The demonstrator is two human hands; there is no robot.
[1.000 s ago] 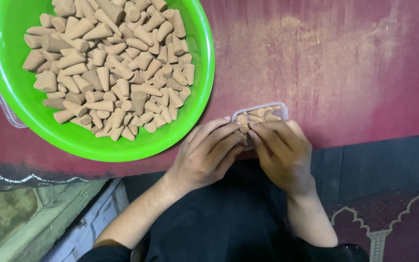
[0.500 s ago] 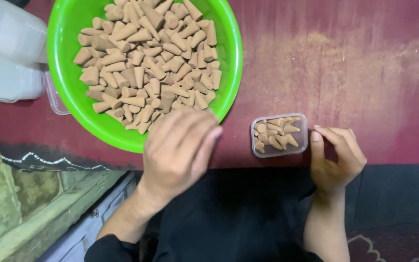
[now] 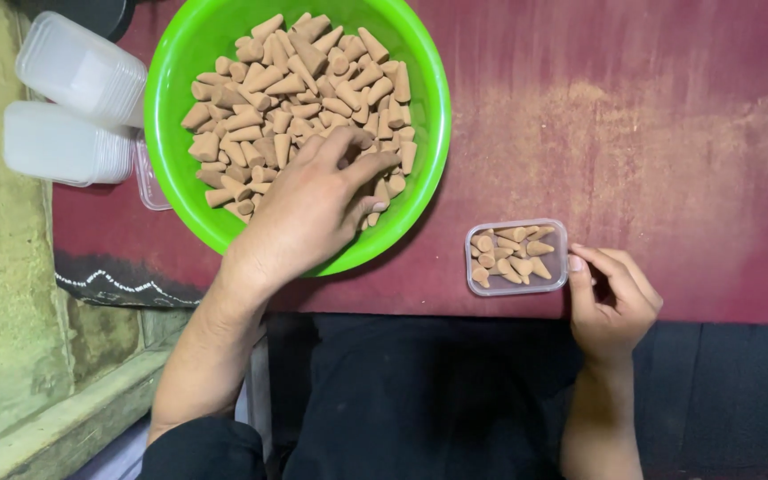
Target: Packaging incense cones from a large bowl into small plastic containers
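Note:
A bright green bowl (image 3: 180, 53) full of tan cone-shaped pieces (image 3: 286, 80) sits at the top left of a dark red table. My left hand (image 3: 313, 209) reaches into the bowl's near side, fingers curled down among the cones. A small clear rectangular box (image 3: 562, 258) holding several cones stands on the table to the right. My right hand (image 3: 611, 302) rests beside that box, thumb and fingertips touching its right edge.
Two stacks of empty clear plastic boxes (image 3: 77, 107) lie left of the bowl at the table's left end. A clear lid (image 3: 148, 182) peeks out from under the bowl. The worn red tabletop (image 3: 633, 116) stretches right of the bowl. Dark fabric (image 3: 428, 400) lies below the table edge.
My left hand left the small box and moved up left into the green bowl. My right hand slid to the box's right edge. The view shifted.

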